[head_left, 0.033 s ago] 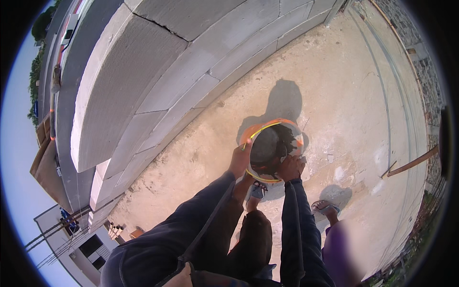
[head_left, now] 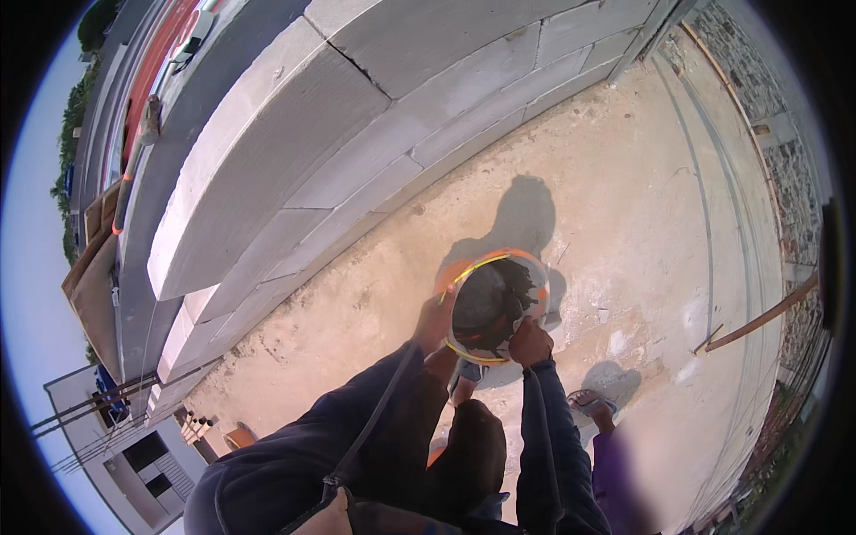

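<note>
In front of my legs I have an orange bucket (head_left: 541,278) with a yellow band along its rim. Wet grey mortar (head_left: 489,299) lies inside and smears its inner wall. My left hand (head_left: 434,323) is at the bucket's near left side, its fingers partly hidden behind the rim. At the near right rim my right hand (head_left: 530,341) is closed in a fist; the rim appears to be in its grip. The underside of the bucket is out of sight.
A wall of large pale blocks (head_left: 348,183) curves along the left. A hammer-like tool (head_left: 150,125) rests beyond it. Close on my right is another person in purple (head_left: 615,481), with a sandalled foot (head_left: 588,399). A curved wooden stick (head_left: 758,316) juts in at far right.
The bucket and both hands sit slightly lower and further left in the picture. The view has shifted, showing more beyond the wall. My hands stay at the bucket.
</note>
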Demonstrator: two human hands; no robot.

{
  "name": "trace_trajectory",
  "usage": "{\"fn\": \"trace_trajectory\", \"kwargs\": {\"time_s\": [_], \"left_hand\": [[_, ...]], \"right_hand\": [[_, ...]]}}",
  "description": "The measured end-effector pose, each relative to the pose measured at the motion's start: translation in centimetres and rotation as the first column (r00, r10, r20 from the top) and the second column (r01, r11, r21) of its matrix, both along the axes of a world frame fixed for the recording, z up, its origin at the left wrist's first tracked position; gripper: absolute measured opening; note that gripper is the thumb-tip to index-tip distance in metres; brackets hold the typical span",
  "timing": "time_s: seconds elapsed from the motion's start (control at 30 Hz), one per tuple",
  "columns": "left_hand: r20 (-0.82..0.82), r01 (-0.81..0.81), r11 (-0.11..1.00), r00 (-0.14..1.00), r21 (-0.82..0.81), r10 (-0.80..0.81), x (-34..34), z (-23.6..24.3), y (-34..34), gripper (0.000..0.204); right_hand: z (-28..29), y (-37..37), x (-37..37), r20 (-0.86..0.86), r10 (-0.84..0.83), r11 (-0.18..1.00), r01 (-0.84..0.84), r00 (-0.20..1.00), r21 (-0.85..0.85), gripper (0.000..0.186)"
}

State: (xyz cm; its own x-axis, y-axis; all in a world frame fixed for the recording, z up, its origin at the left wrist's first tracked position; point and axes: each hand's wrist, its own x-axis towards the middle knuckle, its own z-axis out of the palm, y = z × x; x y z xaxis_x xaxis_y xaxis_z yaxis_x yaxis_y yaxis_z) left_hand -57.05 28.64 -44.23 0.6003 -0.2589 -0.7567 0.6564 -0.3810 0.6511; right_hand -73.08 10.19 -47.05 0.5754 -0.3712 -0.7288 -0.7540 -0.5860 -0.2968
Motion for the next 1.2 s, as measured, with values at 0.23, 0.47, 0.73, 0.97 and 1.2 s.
{"fn": "trace_trajectory", "kwargs": {"time_s": [0.23,0.47,0.73,0.97,1.2], "left_hand": [[0.072,-0.098,0.970,0.991,-0.221,0.117,-7.1,25.2,12.7,0.055],[0.287,-0.305,0.929,0.889,-0.210,0.356,-12.9,38.4,22.6,0.046],[0.539,-0.350,0.923,0.752,-0.160,0.379,-17.2,51.3,33.7,0.059],[0.741,-0.447,0.892,0.622,0.072,0.252,-16.8,54.9,47.0,0.070],[0.661,-0.395,0.918,0.697,0.031,0.278,-14.4,56.7,58.4,0.060]], "right_hand": [[24.3,6.4,-4.6,0.285,0.484,0.864,-0.399,0.827,-0.308,0.033],[38.4,15.4,-12.0,0.444,0.683,0.721,-0.635,0.580,-0.279,0.033],[46.6,24.2,-14.2,0.422,0.821,0.553,-0.721,0.385,-0.418,0.044],[52.8,34.6,-11.0,0.456,0.841,0.480,-0.791,0.291,-0.380,0.042],[54.9,46.2,-7.2,0.481,0.835,0.434,-0.857,0.267,-0.278,0.042]]}}
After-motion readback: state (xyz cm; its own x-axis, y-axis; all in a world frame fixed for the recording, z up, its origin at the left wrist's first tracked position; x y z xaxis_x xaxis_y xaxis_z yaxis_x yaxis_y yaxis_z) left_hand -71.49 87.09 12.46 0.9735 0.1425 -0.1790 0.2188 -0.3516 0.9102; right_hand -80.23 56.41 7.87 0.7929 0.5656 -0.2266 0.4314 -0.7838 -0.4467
